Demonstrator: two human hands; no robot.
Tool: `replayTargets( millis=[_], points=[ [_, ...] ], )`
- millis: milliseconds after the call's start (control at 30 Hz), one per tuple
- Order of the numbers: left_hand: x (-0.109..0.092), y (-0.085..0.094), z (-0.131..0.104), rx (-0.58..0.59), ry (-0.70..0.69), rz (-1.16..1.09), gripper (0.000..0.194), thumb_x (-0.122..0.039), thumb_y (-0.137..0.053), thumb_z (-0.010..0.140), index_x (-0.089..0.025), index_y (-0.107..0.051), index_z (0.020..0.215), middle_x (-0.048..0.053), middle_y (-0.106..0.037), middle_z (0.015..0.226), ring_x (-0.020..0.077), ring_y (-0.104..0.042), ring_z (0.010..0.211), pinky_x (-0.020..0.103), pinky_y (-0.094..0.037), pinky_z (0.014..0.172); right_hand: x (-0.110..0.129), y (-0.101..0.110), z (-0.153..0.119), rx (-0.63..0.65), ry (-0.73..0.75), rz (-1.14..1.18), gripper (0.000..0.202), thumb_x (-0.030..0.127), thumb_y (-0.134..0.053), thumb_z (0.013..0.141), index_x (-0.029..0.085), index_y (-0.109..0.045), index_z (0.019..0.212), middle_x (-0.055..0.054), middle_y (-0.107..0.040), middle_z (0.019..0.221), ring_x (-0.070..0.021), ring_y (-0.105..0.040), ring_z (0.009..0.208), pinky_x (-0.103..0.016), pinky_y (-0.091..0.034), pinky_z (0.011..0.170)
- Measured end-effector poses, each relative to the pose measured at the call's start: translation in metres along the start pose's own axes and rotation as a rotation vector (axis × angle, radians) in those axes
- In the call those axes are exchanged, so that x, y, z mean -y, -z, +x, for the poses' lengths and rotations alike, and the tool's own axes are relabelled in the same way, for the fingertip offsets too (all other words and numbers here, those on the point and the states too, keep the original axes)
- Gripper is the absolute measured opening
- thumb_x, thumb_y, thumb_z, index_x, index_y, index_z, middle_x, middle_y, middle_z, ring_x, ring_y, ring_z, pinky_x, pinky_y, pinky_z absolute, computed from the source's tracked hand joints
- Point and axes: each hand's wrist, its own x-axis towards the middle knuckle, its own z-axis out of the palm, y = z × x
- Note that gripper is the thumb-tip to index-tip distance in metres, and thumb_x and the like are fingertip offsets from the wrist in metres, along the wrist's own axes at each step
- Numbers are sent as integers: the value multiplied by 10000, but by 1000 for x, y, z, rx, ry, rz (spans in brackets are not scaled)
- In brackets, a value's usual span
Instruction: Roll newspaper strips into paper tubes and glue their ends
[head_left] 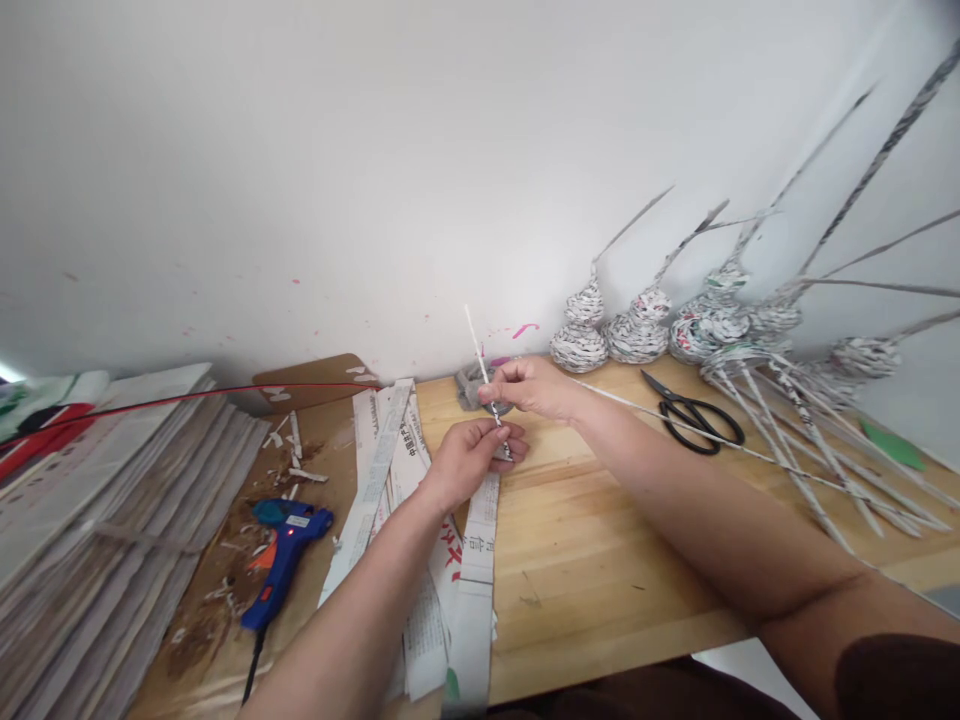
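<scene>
above the wooden table (592, 560), a thin paper roll (479, 350) slants up and leftward, the left hand (469, 458) grasping near its lower end while the right hand (534, 388), nearer its free upper tip, pinches it about midway.

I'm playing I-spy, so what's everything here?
Paper stick: one, whitish, centre
Woven paper gourds: several, whitish, back right
Loose paper sticks: several, whitish, right
Scissors: one, black, right
Leaf shape: one, green, right
Newspaper strips: several, white, middle
Crumpled item: one, grey, centre
Glue gun: one, blue, left
Paper scraps: many, whitish, left
Paper stack: one, greyish, left
Bundle: one, red, far left
Cardboard: one, brown, left
Cord: one, red, left
Table: one, light wood, underneath
Wall: one, white, behind
Left hand: one, bare, on stick
Right hand: one, bare, on stick
</scene>
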Motion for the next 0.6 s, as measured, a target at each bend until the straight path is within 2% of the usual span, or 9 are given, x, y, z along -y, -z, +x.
replayTargets(
  millis=[100, 133, 267, 300, 433, 500, 600],
  points=[
    [0, 0, 0, 9, -7, -1, 361, -416, -596, 815, -84, -666, 938, 128, -700, 837, 206, -654, 806, 342, -547, 718, -1, 2, 0, 165, -6, -37, 356, 464, -706, 702, 120, -710, 792, 0, -606, 655, -80, -452, 558, -221, -316, 515],
    [0, 1, 0, 12, -10, -4, 360, -416, -597, 814, -86, -665, 940, 127, -700, 841, 207, -654, 814, 345, -547, 724, -1, 1, 0, 160, -4, -39, 344, 454, -723, 686, 119, -708, 766, 5, -599, 638, -81, -454, 561, -223, -323, 528],
    [0, 1, 0, 18, -12, -4, 345, -402, -595, 819, -88, -662, 945, 126, -698, 849, 207, -655, 824, 338, -544, 733, -2, -1, 1, -40, 16, 31, 343, 432, -787, 601, 122, -651, 656, 25, -564, 596, -81, -450, 556, -228, -325, 539],
    [0, 1, -1, 20, -13, 0, 341, -397, -592, 822, -86, -661, 943, 126, -698, 848, 204, -654, 819, 333, -544, 726, -2, 0, 1, -37, 15, 36, 347, 438, -783, 606, 123, -649, 663, 26, -563, 602, -78, -443, 552, -226, -317, 530],
    [0, 0, 0, 26, -13, 8, 337, -395, -584, 828, -85, -659, 938, 128, -696, 852, 200, -653, 803, 329, -546, 713, -1, 1, 0, 148, -12, -7, 353, 464, -732, 670, 120, -672, 720, 26, -551, 604, -68, -407, 537, -219, -290, 506],
    [1, 0, 0, 32, -11, 6, 339, -397, -586, 827, -88, -658, 945, 127, -697, 858, 201, -653, 811, 335, -546, 722, -2, -1, 0, 97, -8, 23, 357, 457, -761, 634, 123, -638, 659, 41, -512, 567, -63, -393, 525, -214, -291, 501],
    [2, 0, 0, 39, -7, 10, 344, -404, -586, 825, -93, -660, 952, 126, -700, 863, 203, -654, 816, 344, -546, 731, -5, -4, 2, -73, 9, 112, 400, 486, -780, 601, 133, -593, 621, 47, -468, 542, -66, -393, 504, -209, -293, 476]
  ],
)
